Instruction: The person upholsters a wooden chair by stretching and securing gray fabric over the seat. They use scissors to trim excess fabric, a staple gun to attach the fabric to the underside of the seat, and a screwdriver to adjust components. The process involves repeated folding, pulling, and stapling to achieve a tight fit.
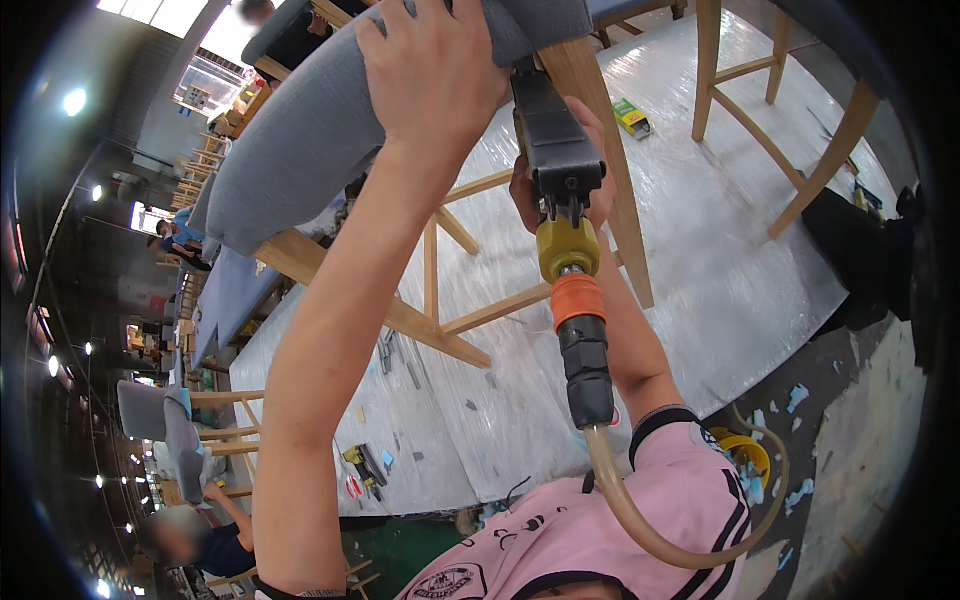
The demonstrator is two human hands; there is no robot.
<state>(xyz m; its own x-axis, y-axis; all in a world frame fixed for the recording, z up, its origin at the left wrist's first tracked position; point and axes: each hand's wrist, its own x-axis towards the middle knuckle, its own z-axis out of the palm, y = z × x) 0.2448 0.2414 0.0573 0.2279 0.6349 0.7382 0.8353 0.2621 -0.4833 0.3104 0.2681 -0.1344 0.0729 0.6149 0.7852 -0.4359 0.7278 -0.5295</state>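
A furniture workshop: unfinished pale wooden chair frames (745,75) stand on a plastic-wrapped workbench (700,260), grey upholstered chairs (160,425) wait in rows behind.

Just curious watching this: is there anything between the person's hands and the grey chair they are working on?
Nothing visible. The left hand presses flat on the grey upholstered chair, and the right hand holds the black pneumatic stapler right against its seat edge.

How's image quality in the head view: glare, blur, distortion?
Head view: strong fisheye with black corners, chair legs bowing toward the rim; skylights at top left blown out; sheen on the plastic-covered table; left hand on the grey seat and the air tool sharp; right hand mostly hidden behind the tool.
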